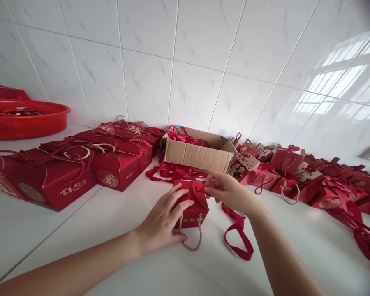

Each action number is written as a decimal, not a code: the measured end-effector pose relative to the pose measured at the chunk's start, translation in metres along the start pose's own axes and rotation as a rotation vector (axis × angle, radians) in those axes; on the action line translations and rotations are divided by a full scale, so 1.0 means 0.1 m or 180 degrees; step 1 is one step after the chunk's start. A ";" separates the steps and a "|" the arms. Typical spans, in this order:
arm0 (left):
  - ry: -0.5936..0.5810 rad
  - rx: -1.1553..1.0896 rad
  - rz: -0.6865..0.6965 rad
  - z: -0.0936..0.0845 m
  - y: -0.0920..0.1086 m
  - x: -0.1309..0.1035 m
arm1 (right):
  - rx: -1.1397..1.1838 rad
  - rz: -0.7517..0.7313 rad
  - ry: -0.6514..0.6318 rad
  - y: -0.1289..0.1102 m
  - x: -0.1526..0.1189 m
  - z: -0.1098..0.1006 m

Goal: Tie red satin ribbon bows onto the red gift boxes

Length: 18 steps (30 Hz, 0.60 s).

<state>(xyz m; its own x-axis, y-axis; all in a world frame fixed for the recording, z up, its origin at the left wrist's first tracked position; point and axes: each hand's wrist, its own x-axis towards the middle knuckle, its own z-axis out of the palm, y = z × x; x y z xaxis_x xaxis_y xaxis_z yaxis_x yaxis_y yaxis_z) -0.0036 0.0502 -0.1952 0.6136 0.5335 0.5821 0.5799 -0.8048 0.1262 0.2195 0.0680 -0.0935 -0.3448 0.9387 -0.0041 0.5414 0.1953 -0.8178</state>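
A small red gift box [195, 205] with gold lettering stands on the white surface in front of me. My left hand [163, 216] holds it from the left, fingers spread over its top and the thumb low by its front. With thumb and fingers pinched, my right hand [226, 191] grips the box's top flap [199, 188] at the right edge. A twisted beige rope handle [193, 248] hangs from the front onto the surface. Right of the box lies a loose dark red ribbon [239, 242], partly looped. The fingertips of my right hand are partly hidden.
Behind the box, a cardboard carton [197, 155] contains red ribbons, with more ribbon [169, 172] piled before it. Larger red gift boxes [117, 164] stand at left, beside a red plastic basin [27, 123]. Many small boxes [286, 162] line the right against the tiled wall.
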 end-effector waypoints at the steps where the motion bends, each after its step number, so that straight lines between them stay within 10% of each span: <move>1: 0.0001 -0.0002 0.0017 0.00 -0.01 0.00 | -0.0062 0.0017 -0.0006 0.01 0.01 0.01; 11: 0.0805 -0.0584 0.0332 -0.20 0.13 0.09 | -0.0533 -0.0087 -0.0221 -0.03 -0.02 0.12; 18: 0.0595 -0.0846 0.0160 -0.21 0.15 0.09 | -0.0801 -0.0342 -0.0396 -0.07 -0.09 0.24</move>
<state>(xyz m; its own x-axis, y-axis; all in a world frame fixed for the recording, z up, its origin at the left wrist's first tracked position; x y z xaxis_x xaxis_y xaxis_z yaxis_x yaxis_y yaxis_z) -0.0007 0.0378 -0.1717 0.5147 0.4541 0.7272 0.3761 -0.8818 0.2845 0.2003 0.0512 -0.1017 -0.4934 0.8698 -0.0086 0.6645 0.3706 -0.6490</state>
